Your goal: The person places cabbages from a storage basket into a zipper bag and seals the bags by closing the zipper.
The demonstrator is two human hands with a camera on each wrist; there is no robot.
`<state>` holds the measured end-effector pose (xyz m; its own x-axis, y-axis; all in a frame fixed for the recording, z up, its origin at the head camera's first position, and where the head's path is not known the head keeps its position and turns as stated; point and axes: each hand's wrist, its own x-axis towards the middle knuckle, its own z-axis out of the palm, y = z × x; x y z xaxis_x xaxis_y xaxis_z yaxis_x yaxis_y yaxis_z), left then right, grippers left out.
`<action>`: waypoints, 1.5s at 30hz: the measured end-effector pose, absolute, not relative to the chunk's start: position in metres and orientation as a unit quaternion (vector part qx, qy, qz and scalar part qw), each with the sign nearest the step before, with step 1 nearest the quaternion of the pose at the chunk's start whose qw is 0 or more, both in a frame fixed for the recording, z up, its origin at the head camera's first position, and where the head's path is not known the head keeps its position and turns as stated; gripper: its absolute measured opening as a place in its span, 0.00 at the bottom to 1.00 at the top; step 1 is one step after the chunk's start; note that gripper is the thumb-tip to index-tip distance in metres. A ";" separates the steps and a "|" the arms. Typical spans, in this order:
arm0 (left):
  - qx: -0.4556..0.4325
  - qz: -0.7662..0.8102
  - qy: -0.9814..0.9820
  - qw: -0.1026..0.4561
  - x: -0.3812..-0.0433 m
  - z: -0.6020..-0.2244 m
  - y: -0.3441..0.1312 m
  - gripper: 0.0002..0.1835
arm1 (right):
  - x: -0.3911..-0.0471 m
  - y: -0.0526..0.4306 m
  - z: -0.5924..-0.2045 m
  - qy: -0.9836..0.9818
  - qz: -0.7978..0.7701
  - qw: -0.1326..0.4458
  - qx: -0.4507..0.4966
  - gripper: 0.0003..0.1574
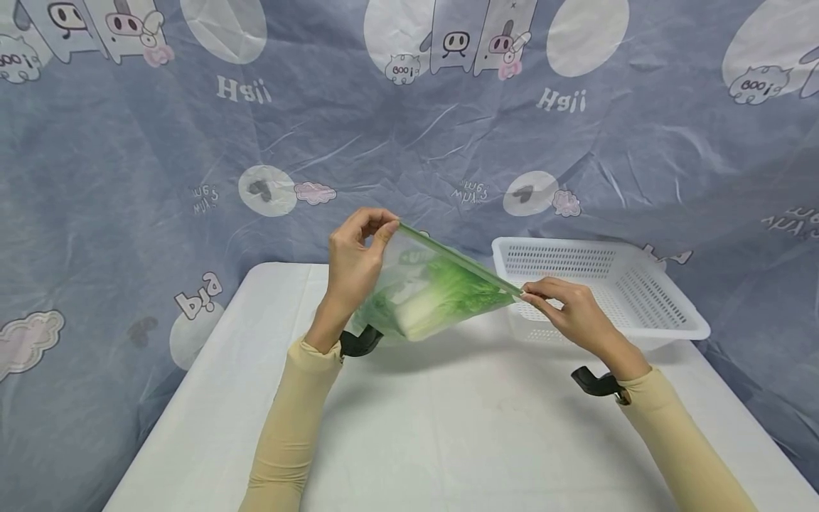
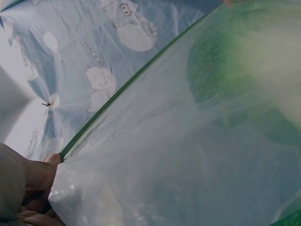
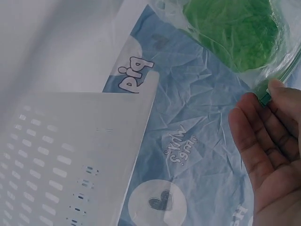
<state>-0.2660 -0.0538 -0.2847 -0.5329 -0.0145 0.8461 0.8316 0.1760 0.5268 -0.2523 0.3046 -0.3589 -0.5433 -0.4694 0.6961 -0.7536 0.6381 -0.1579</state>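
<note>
A clear zip bag (image 1: 390, 284) with a green zip edge is stretched between both hands, its edge sloping down to the right. Inside it lies a leafy head of Chinese cabbage (image 1: 441, 295), pale at the stem and green at the leaves; more green shows at the bag's left side. My left hand (image 1: 357, 256) pinches the upper left corner between thumb and fingers. At the other end, my right hand (image 1: 563, 309) pinches the zip's right corner, where a small green slider (image 3: 264, 97) shows between thumb and fingertips in the right wrist view.
A white perforated basket (image 1: 665, 331) stands at the back right of the white-covered table (image 1: 448, 427), just behind the right hand. Behind the table hangs a grey-blue cloth (image 1: 384, 142) printed with cartoon figures. Black camera mounts (image 1: 361, 341) stick out from both wrists.
</note>
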 end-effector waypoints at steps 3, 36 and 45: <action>-0.305 -0.562 -0.669 0.378 -0.266 -0.285 -0.053 0.07 | -0.255 0.306 -0.361 -0.852 0.220 0.311 0.358 0.16; -0.527 0.103 -0.784 0.312 -0.138 -0.383 0.022 0.09 | -0.342 0.250 -0.363 -0.939 0.267 -0.038 0.215 0.12; -0.473 0.146 -0.785 0.373 -0.132 -0.408 0.033 0.09 | -0.351 0.229 -0.383 -0.945 0.211 -0.023 0.250 0.10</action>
